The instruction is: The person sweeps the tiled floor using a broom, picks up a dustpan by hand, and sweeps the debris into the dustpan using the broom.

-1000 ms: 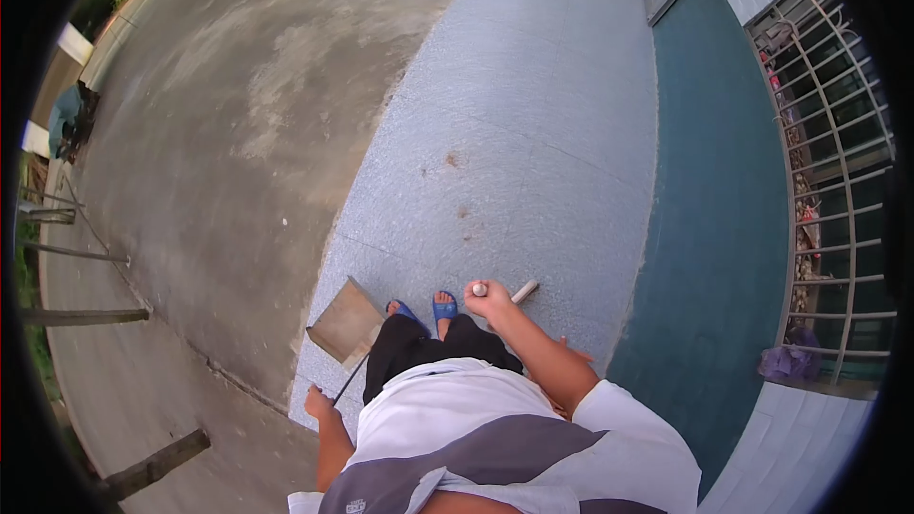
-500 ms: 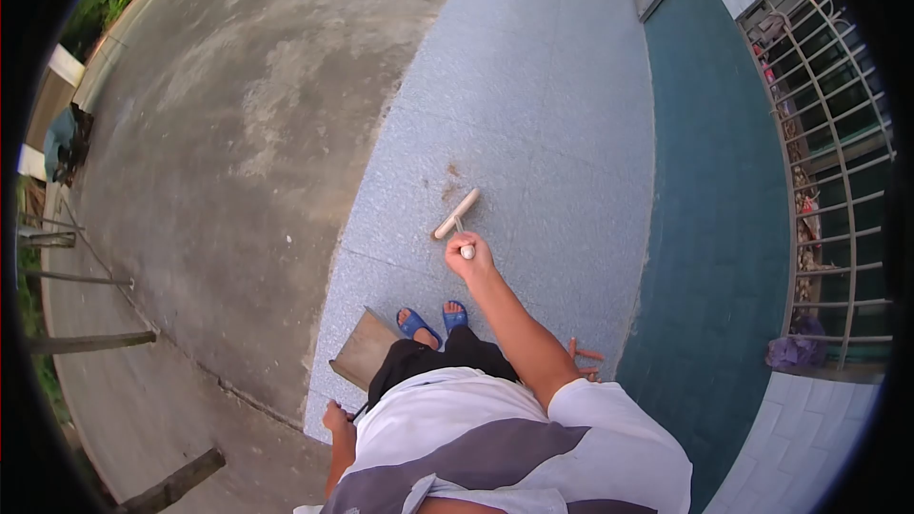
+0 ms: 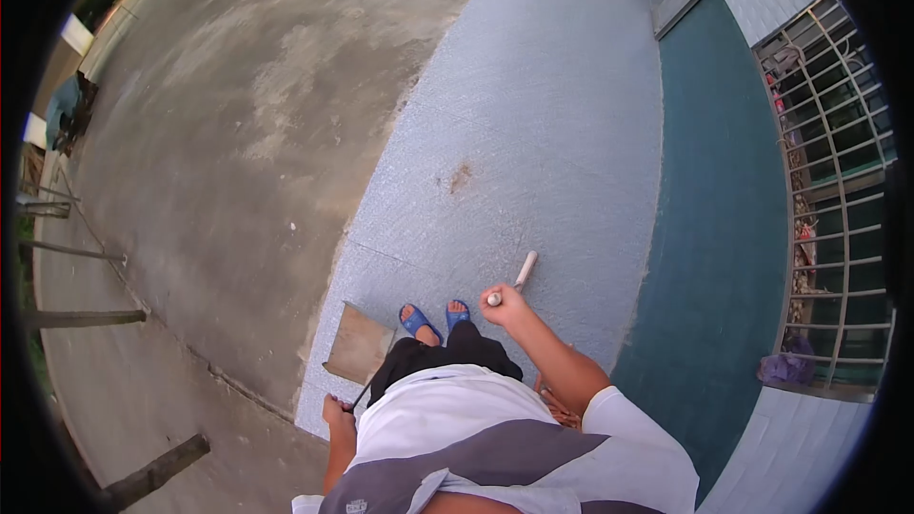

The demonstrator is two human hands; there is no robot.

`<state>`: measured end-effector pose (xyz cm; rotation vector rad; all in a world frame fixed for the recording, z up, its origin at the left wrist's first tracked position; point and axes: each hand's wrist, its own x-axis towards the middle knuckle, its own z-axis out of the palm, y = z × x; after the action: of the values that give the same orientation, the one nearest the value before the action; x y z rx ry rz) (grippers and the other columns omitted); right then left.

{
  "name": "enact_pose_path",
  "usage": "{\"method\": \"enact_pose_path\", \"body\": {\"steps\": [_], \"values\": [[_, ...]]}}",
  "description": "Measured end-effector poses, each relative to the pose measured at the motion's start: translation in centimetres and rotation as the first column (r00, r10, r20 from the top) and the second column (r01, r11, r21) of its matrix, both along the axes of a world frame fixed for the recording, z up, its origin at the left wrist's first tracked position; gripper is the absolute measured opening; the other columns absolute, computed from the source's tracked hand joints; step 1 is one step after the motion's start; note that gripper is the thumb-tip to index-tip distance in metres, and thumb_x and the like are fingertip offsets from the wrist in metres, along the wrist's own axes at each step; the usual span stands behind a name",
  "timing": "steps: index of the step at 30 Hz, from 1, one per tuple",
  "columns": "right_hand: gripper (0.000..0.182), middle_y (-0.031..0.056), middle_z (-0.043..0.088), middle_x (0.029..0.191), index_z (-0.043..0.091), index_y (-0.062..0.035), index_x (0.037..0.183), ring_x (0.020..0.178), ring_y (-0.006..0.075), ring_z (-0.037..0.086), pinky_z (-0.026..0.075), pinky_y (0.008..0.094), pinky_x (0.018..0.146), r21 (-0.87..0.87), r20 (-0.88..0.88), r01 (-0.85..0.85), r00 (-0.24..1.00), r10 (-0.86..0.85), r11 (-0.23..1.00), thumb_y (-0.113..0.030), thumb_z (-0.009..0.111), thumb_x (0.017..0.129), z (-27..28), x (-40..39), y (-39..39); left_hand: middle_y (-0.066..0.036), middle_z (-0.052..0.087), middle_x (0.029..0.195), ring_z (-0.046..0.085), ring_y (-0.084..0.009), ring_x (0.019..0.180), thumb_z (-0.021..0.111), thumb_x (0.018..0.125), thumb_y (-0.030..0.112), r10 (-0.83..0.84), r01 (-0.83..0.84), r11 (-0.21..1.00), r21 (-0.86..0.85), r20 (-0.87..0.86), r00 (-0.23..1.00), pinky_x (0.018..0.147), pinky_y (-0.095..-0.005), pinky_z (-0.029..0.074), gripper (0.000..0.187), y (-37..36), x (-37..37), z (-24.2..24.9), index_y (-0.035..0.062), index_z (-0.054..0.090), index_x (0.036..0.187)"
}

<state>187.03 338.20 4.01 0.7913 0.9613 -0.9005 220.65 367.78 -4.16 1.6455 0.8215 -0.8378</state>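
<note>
My right hand [image 3: 504,304] is closed round the top of a broom's handle, seen almost end-on. Beyond it to the right, the broom's pale narrow head [image 3: 526,268] is at the tiled floor; whether it touches cannot be told. A small patch of brown dirt [image 3: 460,178] lies farther ahead on the tiles, apart from the broom. Low at my left side, my left hand [image 3: 337,411] grips a thin dark handle that leads toward a dustpan [image 3: 358,343]. The dustpan rests on the floor left of my feet, its inside brownish.
My feet in blue sandals [image 3: 418,320] stand on the speckled tiles [image 3: 562,114]. Grey concrete [image 3: 219,200] borders them on the left. To the right run a green strip [image 3: 719,200] and a barred window [image 3: 838,200] with a purple bag [image 3: 788,365]. Reddish-brown pieces [image 3: 560,409] lie beside my right hip.
My right hand and the broom have swung right and closer to my body, away from the dirt. My left hand stays low, and the dustpan sits slightly farther left in view.
</note>
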Motion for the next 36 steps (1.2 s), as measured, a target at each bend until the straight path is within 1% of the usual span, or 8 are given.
{"method": "enact_pose_path", "body": {"steps": [2,5,10,12,17,20,25,36], "values": [[0.011,-0.0007,0.037,0.046,0.035,-0.0054,0.06,0.038,0.0103,0.039,0.038,0.0199,0.037,0.102,-0.055,-0.08,0.995,0.086,0.992,-0.001,0.041,0.068,-1.8,3.1,-1.0,0.0,0.029,0.048,0.028,-0.0107,0.036,0.045,0.077,0.02,0.031,-0.03,0.999,-0.023,0.019,0.999,0.031,-0.0224,0.026,0.017,0.9,0.4,-0.4,0.008,0.038,0.067],[0.012,-0.0003,0.035,0.045,0.035,-0.0067,0.058,0.038,0.0112,0.038,0.038,0.0204,0.037,0.227,0.099,-0.131,0.989,0.111,0.965,0.001,0.039,0.066,-3.3,7.1,-0.6,0.0,0.029,0.048,0.029,-0.0106,0.037,0.045,0.078,0.02,0.05,-0.049,0.999,-0.018,0.038,0.998,0.031,-0.0224,0.027,0.018,2.6,0.8,0.2,0.0079,0.038,0.067],[0.017,-0.0005,0.036,0.046,0.035,-0.0076,0.059,0.038,0.0093,0.037,0.034,0.0199,0.036,-0.021,0.237,-0.24,0.942,0.238,0.971,-0.008,0.04,0.075,0.4,9.9,2.7,0.0,0.029,0.048,0.029,-0.0109,0.037,0.046,0.077,0.02,0.125,-0.129,0.991,0.039,0.083,0.989,0.032,-0.0226,0.027,0.017,4.1,0.0,1.8,0.007,0.04,0.068],[0.019,-0.001,0.036,0.047,0.036,-0.0069,0.061,0.038,0.008,0.037,0.034,0.0191,0.037,0.036,0.33,-0.3,0.904,0.272,0.953,-0.014,0.041,0.079,2.8,9.3,3.6,0.0,0.03,0.048,0.029,-0.0111,0.037,0.046,0.077,0.02,0.148,-0.154,0.987,0.049,0.104,0.983,0.032,-0.0231,0.028,0.017,5.1,-0.2,1.3,0.0066,0.04,0.068],[0.014,-0.002,0.039,0.05,0.039,-0.0041,0.07,0.039,0.0059,0.039,0.033,0.0184,0.036,-0.095,0.498,-0.709,0.574,0.65,0.698,-0.014,0.043,0.079,4.5,9.8,4.6,-0.001,0.03,0.048,0.031,-0.0115,0.037,0.046,0.077,0.019,0.151,-0.162,0.984,0.069,0.145,0.978,0.032,-0.0247,0.029,0.016,7.2,-1.0,1.5,0.0056,0.041,0.069],[0.01,-0.0022,0.038,0.05,0.04,-0.0028,0.074,0.041,0.0056,0.04,0.033,0.0179,0.036,-0.067,0.621,-0.705,0.524,0.583,0.706,-0.011,0.045,0.078,1.4,12.1,3.8,-0.001,0.031,0.048,0.031,-0.012,0.037,0.046,0.077,0.019,0.136,-0.144,0.988,0.048,0.14,0.981,0.032,-0.0252,0.029,0.017,6.9,-1.4,2.3,0.0054,0.041,0.068],[0.029,0.0015,0.04,0.052,0.03,0.0049,0.099,0.038,0.0074,0.041,0.035,0.0162,0.031,0.011,0.57,-0.643,0.634,0.523,0.766,-0.008,0.045,0.077,-5.5,13.5,1.4,-0.003,0.032,0.049,0.031,-0.0125,0.036,0.045,0.075,0.018,0.094,-0.099,0.988,0.122,0.043,0.995,0.03,-0.0253,0.027,0.016,6.5,-1.1,0.1,0.0044,0.041,0.068],[0.024,0.0009,0.038,0.05,0.034,0.006,0.095,0.036,0.0078,0.039,0.034,0.0183,0.031,0.016,0.401,-0.343,0.863,0.308,0.939,-0.01,0.04,0.077,-3.5,0.7,-9.0,-0.005,0.035,0.047,0.033,-0.0151,0.033,0.045,0.07,0.015,-0.278,0.236,0.927,0.29,0.112,0.954,0.03,-0.0278,0.027,0.015,3.3,-0.4,0.3,0.0013,0.044,0.065]]}}
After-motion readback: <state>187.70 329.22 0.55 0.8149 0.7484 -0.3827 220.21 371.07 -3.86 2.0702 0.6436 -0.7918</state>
